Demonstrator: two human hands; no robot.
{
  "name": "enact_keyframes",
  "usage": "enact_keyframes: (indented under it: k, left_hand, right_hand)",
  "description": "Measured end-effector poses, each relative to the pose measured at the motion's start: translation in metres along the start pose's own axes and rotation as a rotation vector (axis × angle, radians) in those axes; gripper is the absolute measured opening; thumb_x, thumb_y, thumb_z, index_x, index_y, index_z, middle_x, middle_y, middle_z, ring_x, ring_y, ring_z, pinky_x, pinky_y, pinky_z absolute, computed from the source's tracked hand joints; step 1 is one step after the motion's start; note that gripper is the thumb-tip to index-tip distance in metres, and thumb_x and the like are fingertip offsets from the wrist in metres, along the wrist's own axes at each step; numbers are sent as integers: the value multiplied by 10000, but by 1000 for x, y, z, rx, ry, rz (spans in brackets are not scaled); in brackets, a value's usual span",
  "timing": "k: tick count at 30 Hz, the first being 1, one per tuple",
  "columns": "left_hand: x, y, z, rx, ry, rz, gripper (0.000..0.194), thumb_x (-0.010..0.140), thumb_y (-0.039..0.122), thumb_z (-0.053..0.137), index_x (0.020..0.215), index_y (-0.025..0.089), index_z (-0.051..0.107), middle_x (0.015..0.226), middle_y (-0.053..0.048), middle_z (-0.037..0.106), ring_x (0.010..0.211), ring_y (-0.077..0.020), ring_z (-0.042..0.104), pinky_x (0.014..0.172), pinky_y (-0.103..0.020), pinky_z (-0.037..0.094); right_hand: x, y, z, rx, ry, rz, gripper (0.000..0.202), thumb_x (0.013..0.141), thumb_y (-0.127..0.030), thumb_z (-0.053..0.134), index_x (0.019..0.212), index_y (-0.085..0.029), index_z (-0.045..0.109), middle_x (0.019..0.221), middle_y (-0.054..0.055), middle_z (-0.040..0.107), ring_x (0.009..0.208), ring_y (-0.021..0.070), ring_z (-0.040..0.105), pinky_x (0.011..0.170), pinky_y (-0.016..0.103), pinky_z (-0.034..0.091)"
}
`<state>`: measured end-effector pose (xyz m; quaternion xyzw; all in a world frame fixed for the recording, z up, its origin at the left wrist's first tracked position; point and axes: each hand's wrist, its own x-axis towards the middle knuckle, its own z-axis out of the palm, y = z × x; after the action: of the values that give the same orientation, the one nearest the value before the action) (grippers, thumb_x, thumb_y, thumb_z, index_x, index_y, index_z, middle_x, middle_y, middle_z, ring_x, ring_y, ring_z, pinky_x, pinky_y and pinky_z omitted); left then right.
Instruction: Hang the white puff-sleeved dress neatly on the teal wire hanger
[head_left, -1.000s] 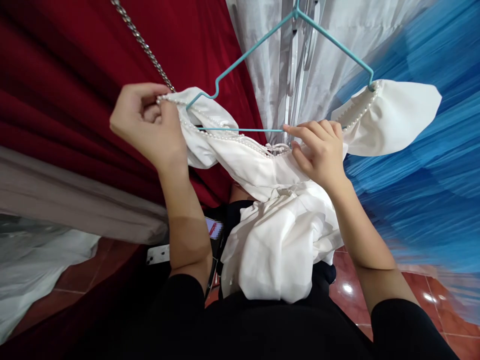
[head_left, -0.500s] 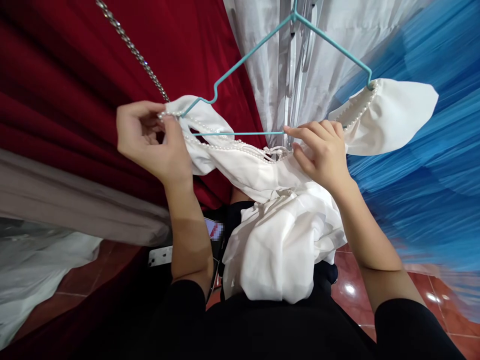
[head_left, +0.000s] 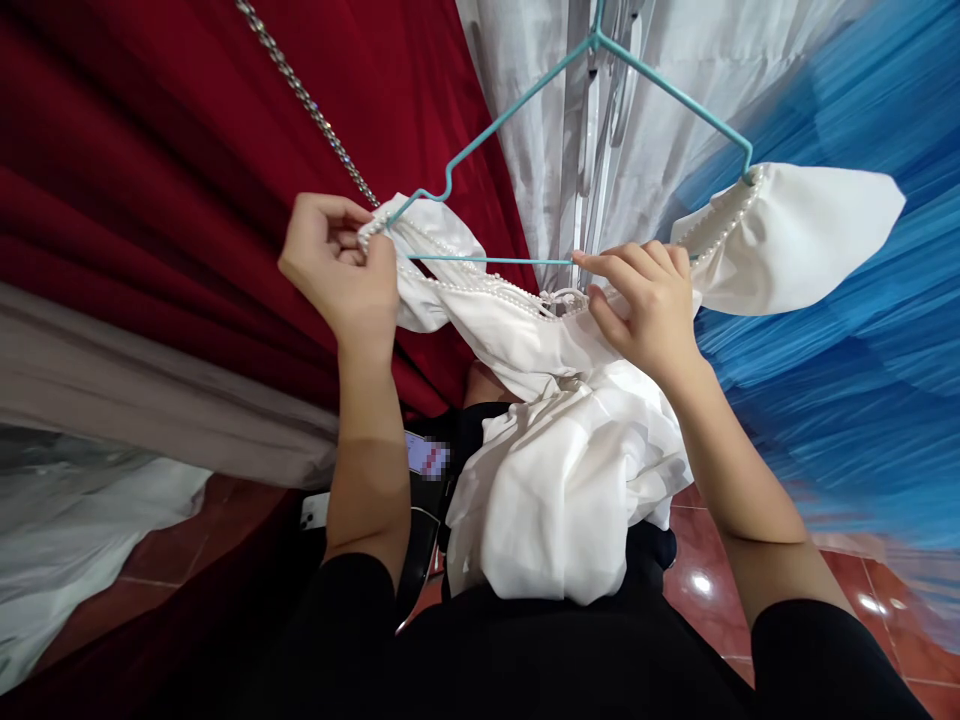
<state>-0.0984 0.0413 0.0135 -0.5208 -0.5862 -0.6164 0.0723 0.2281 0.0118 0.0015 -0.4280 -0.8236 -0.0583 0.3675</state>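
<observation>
A white garment (head_left: 555, 490) with pearl-beaded edges is bunched over my lap and reaches up to a teal wire hanger (head_left: 521, 105). Its right sleeve (head_left: 810, 240) hangs from the hanger's right end. At the hanger's left end, my left hand (head_left: 341, 260) pinches the beaded edge of the garment, fingertips partly hidden. My right hand (head_left: 641, 305) is closed on the garment by the hanger's lower bar, index finger extended along that bar. A beaded strand (head_left: 307, 100) runs from the upper left down to my left hand.
Red fabric (head_left: 187, 200) hangs at the left, above greyish cloth (head_left: 150, 370). White curtains (head_left: 517, 80) stand behind the hanger, with blue tulle (head_left: 847, 400) at the right. A phone (head_left: 315, 511) and a pale card-like item (head_left: 424, 455) lie lower left of the garment.
My left hand has moved right and slightly up with the garment's beaded edge and the strand. The hanger has shifted slightly right; my right hand has barely moved.
</observation>
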Motion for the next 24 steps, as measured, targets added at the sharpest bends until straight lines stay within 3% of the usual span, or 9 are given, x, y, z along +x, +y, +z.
enact_keyframes:
  k: [3,5,10,13,16,21,24]
  left_hand:
    - [15,-9,-4,92,50,11,322,718,-124,609,856,166,591,821,57,575,706,-81,411,654,-277,331]
    - [18,-18,-8,119,3,-19,347,676,-155,593,839,151,611,801,69,581,709,-71,452,668,-265,353]
    - [-14,-26,-14,33,-196,-111,307,678,-104,702,861,143,701,768,65,658,615,-70,514,566,-231,389]
    - [-49,-10,-15,-96,-393,-100,181,733,96,870,857,160,754,854,7,731,669,-113,656,610,-235,522]
    - [-74,15,-15,-148,-521,42,88,843,240,870,883,201,801,897,-24,765,742,-150,714,680,-259,583]
    - [-67,60,-7,-126,-423,339,39,966,251,803,934,270,791,985,-26,798,948,-227,758,887,-379,634]
    - [-53,69,7,-89,-425,413,66,970,229,797,946,275,756,1104,-24,805,1083,-258,749,1028,-440,604]
  right_hand:
    - [-1,-1,-2,12,-12,-20,398,1082,-299,468,1401,-303,705,1139,68,725,1043,278,579,1059,506,422]
    - [-1,-2,-3,25,-18,-35,408,1085,-294,466,1425,-311,692,1145,62,724,1038,273,580,1055,500,421]
    - [0,-2,2,42,-6,-16,415,1084,-323,473,1438,-317,690,1165,67,717,1073,282,587,1089,520,425]
    - [1,-2,6,39,9,-6,413,1078,-326,477,1428,-316,696,1161,67,721,1069,283,590,1090,522,432]
    - [1,-5,8,36,9,-10,417,1077,-315,480,1438,-317,688,1174,65,727,1061,278,596,1081,513,434]
    - [-1,-6,5,38,4,-21,413,1084,-314,487,1447,-325,683,1206,59,736,1098,273,610,1088,506,430]
    - [-4,-5,4,28,15,-35,403,1095,-332,484,1450,-327,674,1248,56,740,1119,267,621,1097,513,434]
